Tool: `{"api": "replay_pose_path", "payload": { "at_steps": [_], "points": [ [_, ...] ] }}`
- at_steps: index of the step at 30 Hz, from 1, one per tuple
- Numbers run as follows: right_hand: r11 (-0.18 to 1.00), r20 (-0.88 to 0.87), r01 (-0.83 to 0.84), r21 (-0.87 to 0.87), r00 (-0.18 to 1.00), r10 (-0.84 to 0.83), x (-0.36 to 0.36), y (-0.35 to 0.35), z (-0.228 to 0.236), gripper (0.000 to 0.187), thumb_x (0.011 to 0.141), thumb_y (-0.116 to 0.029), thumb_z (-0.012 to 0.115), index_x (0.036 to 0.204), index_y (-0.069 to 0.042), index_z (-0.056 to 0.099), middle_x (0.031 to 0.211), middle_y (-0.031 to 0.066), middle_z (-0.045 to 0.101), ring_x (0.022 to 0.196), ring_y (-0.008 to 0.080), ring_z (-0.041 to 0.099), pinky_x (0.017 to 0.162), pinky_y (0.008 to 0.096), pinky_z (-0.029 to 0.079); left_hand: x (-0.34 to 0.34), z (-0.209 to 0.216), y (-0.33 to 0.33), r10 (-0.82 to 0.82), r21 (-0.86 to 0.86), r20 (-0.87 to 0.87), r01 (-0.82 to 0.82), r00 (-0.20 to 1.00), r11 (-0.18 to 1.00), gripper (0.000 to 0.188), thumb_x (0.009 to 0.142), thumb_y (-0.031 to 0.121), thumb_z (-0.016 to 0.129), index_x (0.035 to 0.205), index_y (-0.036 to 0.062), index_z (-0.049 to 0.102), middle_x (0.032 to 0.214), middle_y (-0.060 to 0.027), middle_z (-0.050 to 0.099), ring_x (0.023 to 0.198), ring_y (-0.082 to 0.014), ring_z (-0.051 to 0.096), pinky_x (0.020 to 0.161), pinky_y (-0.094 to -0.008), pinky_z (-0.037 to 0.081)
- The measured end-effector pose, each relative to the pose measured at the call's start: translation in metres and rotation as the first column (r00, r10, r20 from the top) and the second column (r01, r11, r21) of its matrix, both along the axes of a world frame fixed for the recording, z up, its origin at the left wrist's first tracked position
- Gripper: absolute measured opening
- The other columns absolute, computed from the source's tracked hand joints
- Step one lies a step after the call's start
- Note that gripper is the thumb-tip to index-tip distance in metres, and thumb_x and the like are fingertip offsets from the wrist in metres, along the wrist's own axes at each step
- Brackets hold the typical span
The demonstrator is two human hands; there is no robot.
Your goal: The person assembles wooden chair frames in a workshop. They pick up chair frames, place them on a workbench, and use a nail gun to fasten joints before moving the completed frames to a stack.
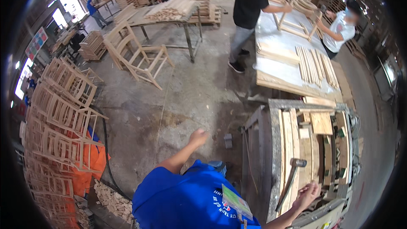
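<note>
Furniture workshop: stacked chair frames (63,114), slats (316,65) on a tabletop (275,38), timber piles (174,8), concrete floor (186,97), several workers.

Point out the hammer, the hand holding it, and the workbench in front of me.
hammer (290,180): head view, middle of its handle.
right hand (308,193): head view, back of the hand, shut around the handle's end.
workbench (274,144): head view, bare grey left rim.
</note>
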State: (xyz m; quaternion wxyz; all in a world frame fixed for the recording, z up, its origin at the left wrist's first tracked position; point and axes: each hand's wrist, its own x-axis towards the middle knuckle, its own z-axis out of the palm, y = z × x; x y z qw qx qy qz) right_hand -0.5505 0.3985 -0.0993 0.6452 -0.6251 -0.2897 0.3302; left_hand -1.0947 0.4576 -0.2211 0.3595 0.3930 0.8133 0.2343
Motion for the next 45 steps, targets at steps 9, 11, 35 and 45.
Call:
{"api": "replay_pose_path", "payload": {
  "at_steps": [9,11,35,45],
  "points": [
    [0.618,0.487,-0.475,-0.626,0.381,0.786,-0.226,0.017,-0.058,0.031,0.091,-0.020,0.076,0.118,-0.004,0.069,0.086,0.0176,0.073,0.080,0.0279,0.073,0.074,0.0411,0.058,-0.145,-0.025,-0.161,0.193,-0.459,-0.020,-0.180,0.981,0.870,0.035,0.087,0.026,0.062,0.102,-0.0024,0.075,0.099,-0.0242,0.075,0.090,-0.0315,0.075,0.076,-0.0448,0.060],
    [0.433,0.368,-0.456,-0.778,0.228,0.901,-0.274,0.016,-0.084,0.039,0.090,-0.031,0.075,0.120,-0.006,0.070,0.097,0.0202,0.077,0.095,0.0348,0.075,0.084,0.0452,0.059,-0.173,-0.034,-0.170,0.325,-0.616,0.061,-0.221,0.944,0.756,0.040,0.089,0.026,0.061,0.116,-0.0016,0.072,0.107,-0.0237,0.075,0.094,-0.0320,0.076,0.081,-0.0449,0.060],
    [-0.075,-0.223,-0.442,-0.894,0.291,0.930,-0.746,0.241,-0.231,0.024,0.098,-0.024,0.060,0.095,-0.003,0.070,0.081,0.0114,0.070,0.063,0.0217,0.067,0.052,0.0378,0.056,-0.573,-0.026,-0.092,0.260,-0.293,0.278,-0.176,0.925,0.940,0.018,0.091,0.024,0.063,0.091,0.0064,0.062,0.079,-0.0117,0.066,0.065,-0.0280,0.064,0.057,-0.0464,0.049],
    [0.166,-0.156,-0.577,-0.800,0.466,0.871,-0.959,0.369,-0.230,0.025,0.097,-0.028,0.063,0.103,-0.005,0.072,0.082,0.0103,0.071,0.066,0.0213,0.069,0.058,0.0383,0.059,-0.790,-0.029,-0.006,-0.434,-0.374,-0.346,0.302,0.832,0.877,0.037,0.092,0.035,0.071,0.119,0.0120,0.062,0.099,-0.0124,0.070,0.083,-0.0332,0.069,0.072,-0.0515,0.055]
  ]
}}
